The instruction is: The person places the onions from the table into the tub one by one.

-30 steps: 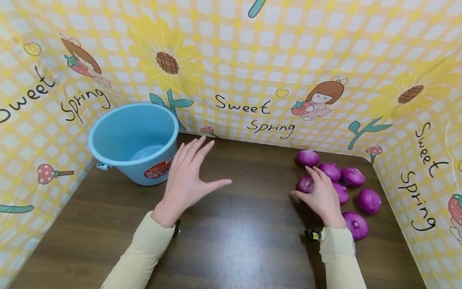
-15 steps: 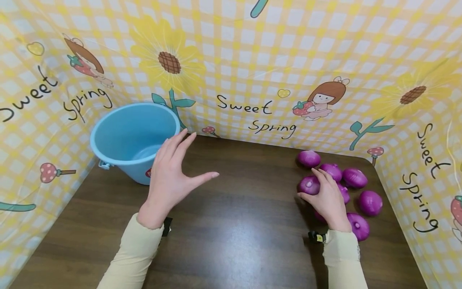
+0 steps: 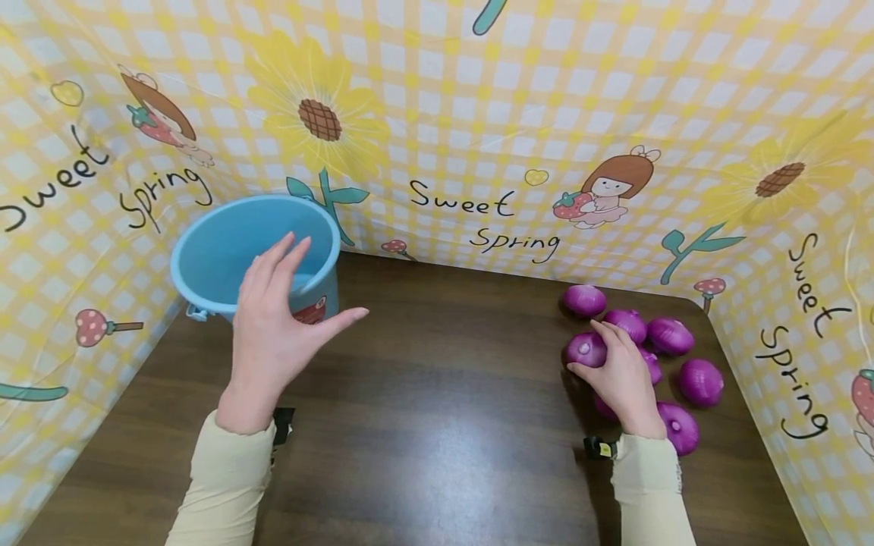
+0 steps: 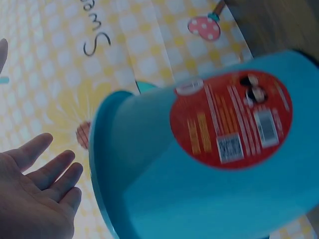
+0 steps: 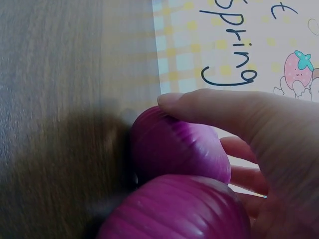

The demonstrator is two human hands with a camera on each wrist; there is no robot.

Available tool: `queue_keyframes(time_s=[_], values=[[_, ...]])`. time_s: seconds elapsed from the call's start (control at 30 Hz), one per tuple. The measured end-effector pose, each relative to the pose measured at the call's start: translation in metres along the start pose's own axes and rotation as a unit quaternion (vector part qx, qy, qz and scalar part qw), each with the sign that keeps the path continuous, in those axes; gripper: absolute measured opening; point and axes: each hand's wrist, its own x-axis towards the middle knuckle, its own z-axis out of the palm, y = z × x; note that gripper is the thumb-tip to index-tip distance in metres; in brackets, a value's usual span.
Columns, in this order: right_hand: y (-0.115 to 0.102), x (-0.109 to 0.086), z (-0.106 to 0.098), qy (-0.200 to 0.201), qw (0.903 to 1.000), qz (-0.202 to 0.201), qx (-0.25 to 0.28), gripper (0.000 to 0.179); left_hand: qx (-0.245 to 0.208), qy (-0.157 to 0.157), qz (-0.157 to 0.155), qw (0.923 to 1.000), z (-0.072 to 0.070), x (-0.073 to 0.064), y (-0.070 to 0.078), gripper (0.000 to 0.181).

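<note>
My left hand (image 3: pixel 269 337) is raised in front of the blue bucket (image 3: pixel 215 246), fingers relaxed and thumb spread wide, holding nothing. In the left wrist view, its fingers lie beside the bucket's rim (image 4: pixel 97 169), with a red label (image 4: pixel 199 149) on the bucket's wall. Over at the right, my right hand (image 3: pixel 624 379) grips a purple onion (image 3: pixel 582 350) with thumb and fingers on opposite sides. The right wrist view has the thumb on top of this onion (image 5: pixel 174 147) and the fingers behind it. Closer to that camera sits another onion (image 5: pixel 174 211).
Several more purple onions cluster around the right hand, among them one at the back (image 3: pixel 584 300) and one near the table's right edge (image 3: pixel 701 383). A checked cloth (image 3: pixel 437 114) stands as walls around the brown wooden table (image 3: pixel 437 425).
My left hand has swung leftward from the bucket's right side to its front. The right hand has drawn slightly lower around the onion, which stays in place.
</note>
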Motion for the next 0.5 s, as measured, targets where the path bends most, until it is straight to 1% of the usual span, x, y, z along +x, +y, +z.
queue_keyframes(time_s=[0.2,0.33,0.5], values=[[-0.001,0.000,0.000,-0.003,1.0000,-0.001,-0.001,0.078,0.005,0.013,-0.031,0.9994,-0.013,-0.002,-0.010,0.109],[-0.002,0.000,-0.001,-0.012,0.9999,0.004,-0.003,0.078,0.013,0.012,-0.046,0.9988,-0.019,-0.004,-0.015,0.110],[-0.002,-0.001,-0.001,-0.018,0.9998,0.008,-0.004,0.076,0.027,0.015,-0.075,0.9967,-0.026,-0.007,-0.027,0.111]])
